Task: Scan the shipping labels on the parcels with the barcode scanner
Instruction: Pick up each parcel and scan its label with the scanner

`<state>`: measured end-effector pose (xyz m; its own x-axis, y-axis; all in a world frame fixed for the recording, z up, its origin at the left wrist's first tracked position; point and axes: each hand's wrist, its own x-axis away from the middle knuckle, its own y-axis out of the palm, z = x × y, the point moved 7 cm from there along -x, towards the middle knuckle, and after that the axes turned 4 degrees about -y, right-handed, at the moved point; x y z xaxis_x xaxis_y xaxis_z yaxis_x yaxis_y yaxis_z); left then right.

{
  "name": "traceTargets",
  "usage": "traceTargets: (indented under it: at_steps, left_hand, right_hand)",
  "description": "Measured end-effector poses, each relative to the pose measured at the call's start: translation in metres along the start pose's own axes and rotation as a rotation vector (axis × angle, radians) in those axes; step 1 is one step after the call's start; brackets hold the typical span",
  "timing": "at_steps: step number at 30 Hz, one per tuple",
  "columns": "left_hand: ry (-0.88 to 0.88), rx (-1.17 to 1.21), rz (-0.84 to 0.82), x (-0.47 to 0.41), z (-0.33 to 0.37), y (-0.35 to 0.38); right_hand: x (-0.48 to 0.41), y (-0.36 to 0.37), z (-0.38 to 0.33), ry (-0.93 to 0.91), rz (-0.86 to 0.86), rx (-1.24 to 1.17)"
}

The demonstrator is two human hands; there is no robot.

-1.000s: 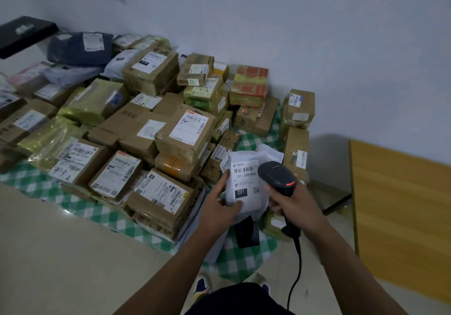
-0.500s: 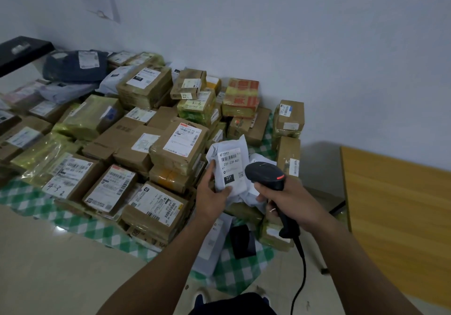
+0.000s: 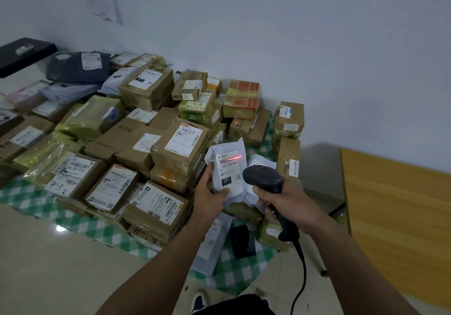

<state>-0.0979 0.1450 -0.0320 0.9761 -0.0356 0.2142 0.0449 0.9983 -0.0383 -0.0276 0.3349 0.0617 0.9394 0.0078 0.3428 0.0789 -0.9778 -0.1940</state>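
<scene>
A white parcel (image 3: 224,147) is gripped at its lower edge by the left hand (image 3: 211,198). The barcode scanner (image 3: 262,176) is held by its handle in the right hand (image 3: 286,201), just beside the parcel. A red line (image 3: 234,157) is cast across the shipping label (image 3: 228,170). Beyond, boxes (image 3: 180,146) are piled on a green checked cloth (image 3: 234,273).

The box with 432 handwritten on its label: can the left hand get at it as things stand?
Probably not yet: the left hand grips the white parcel. The box lies uncovered on the near side, so the way looks free once that parcel is set down.
</scene>
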Motion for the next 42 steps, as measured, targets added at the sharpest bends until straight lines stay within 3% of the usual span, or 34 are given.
traceTargets:
  at_steps: [10, 18, 25, 31, 34, 36, 40, 42]
  left_hand:
    - [-0.015, -0.031, -0.032, -0.010, 0.000, 0.000]
    - [-0.161, -0.062, -0.141, -0.036, 0.018, 0.032]
    - [-0.209, -0.287, -0.252, -0.065, -0.006, 0.084]
    - [0.025, -0.691, -0.262, -0.084, -0.040, 0.090]
    - [0.060, -0.758, -0.299, -0.084, -0.055, 0.090]
    - [0.086, -0.779, -0.258, -0.075, -0.050, 0.081]
    - [0.137, -0.564, -0.067, -0.031, -0.047, 0.033]
    - [0.079, -0.579, -0.014, -0.003, -0.072, 0.008]
  right_hand:
    - [0.002, -0.007, 0.001, -0.013, -0.005, -0.023]
    - [0.005, -0.043, 0.023, 0.017, 0.185, -0.055]
    - [0.012, -0.059, 0.043, 0.063, 0.258, -0.055]
    - [0.015, -0.067, 0.051, 0.067, 0.282, -0.068]
    - [0.015, -0.063, 0.051, 0.067, 0.268, -0.072]
    - [0.013, -0.057, 0.050, 0.061, 0.246, -0.073]
    - [0.007, -0.040, 0.053, 0.078, 0.195, -0.078]
    - [0.005, -0.029, 0.057, 0.083, 0.157, -0.074]
